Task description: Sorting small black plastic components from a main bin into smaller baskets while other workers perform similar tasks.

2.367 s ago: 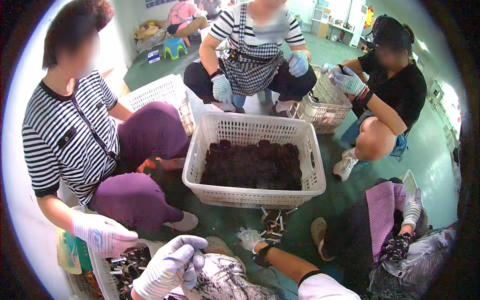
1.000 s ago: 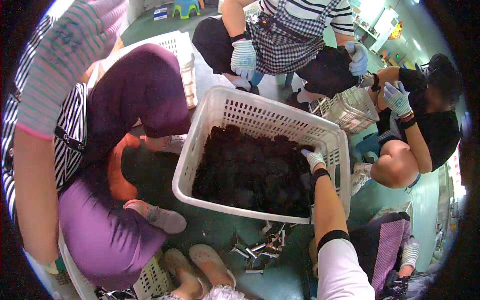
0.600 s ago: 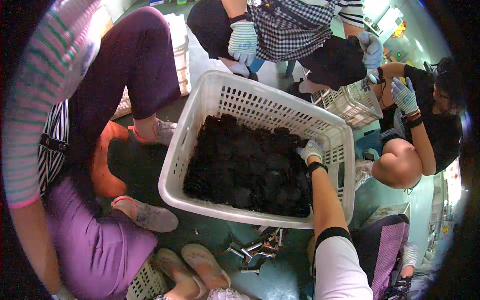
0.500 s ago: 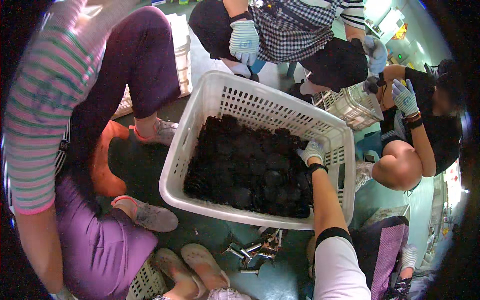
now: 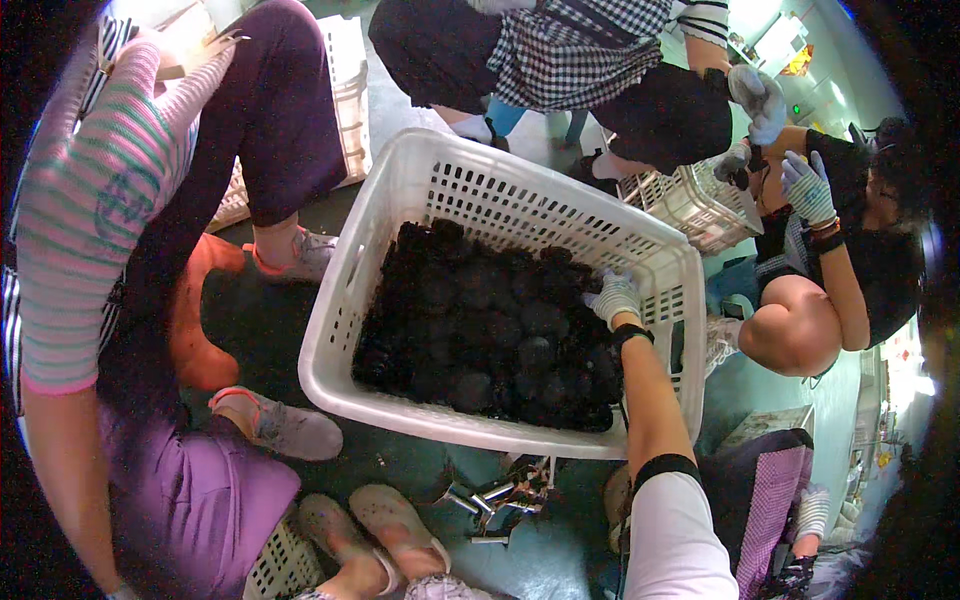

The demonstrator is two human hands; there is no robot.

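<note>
A large white slotted plastic crate (image 5: 480,430) stands in the middle, part full of black, rounded lumps (image 5: 480,330) too dark to name. My right hand (image 5: 612,298), in a white striped glove with a dark wristband, reaches in at the right side of the heap. Its fingers are apart and rest at the lumps; I see nothing gripped in them. Large and close at the far left, my left hand (image 5: 115,200) is raised in a pink and green striped glove. Its fingers are spread, with a pale, pointed shape beside the fingertips that I cannot make out.
Several shiny metal pieces (image 5: 492,500) lie on the floor below the crate. A person in purple trousers (image 5: 210,490) sits at left; others with gloved hands (image 5: 808,190) sit across and at right. More white crates (image 5: 690,205) stand behind. Grey clogs (image 5: 395,520) are at the bottom.
The raised left hand has dropped lower, so more of its fingers shows. My right hand has lifted slightly and spread over the heap. The whole view has shifted a little.
</note>
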